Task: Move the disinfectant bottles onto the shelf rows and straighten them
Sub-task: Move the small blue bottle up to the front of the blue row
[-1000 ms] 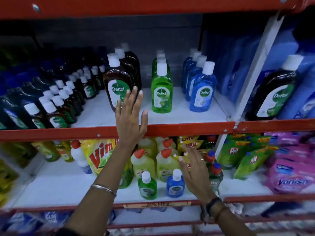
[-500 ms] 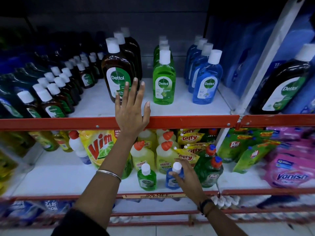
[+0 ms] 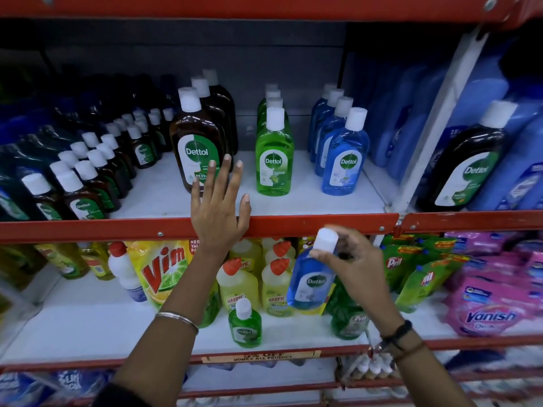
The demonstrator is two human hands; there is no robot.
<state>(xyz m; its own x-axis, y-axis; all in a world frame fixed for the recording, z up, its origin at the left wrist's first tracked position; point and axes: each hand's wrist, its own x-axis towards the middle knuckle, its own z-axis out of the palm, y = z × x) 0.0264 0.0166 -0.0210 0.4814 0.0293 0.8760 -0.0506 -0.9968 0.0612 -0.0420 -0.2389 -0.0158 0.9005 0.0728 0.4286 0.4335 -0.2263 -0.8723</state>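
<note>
My right hand (image 3: 354,261) grips a small blue disinfectant bottle (image 3: 310,282) by its white cap and neck, lifted off the lower shelf and tilted, just below the red shelf edge (image 3: 323,224). A small green disinfectant bottle (image 3: 244,324) stands alone at the front of the lower shelf. My left hand (image 3: 219,214) rests open on the red edge, fingers spread in front of the big brown bottle (image 3: 199,148). On the upper shelf stand a row of green bottles (image 3: 273,155) and a row of blue bottles (image 3: 343,160).
Several small brown bottles (image 3: 79,198) fill the upper shelf's left. Yellow cleaner bottles (image 3: 238,284), a Vim pouch (image 3: 163,271), green Pril pouches (image 3: 417,277) and pink Vanish packs (image 3: 487,306) crowd the lower shelf. A white upright (image 3: 435,124) divides the bays; another large brown bottle (image 3: 467,168) stands beyond it.
My right hand closed on the small blue bottle and lifted it from beside the small green one up toward the red shelf edge. My left hand stayed on the edge.
</note>
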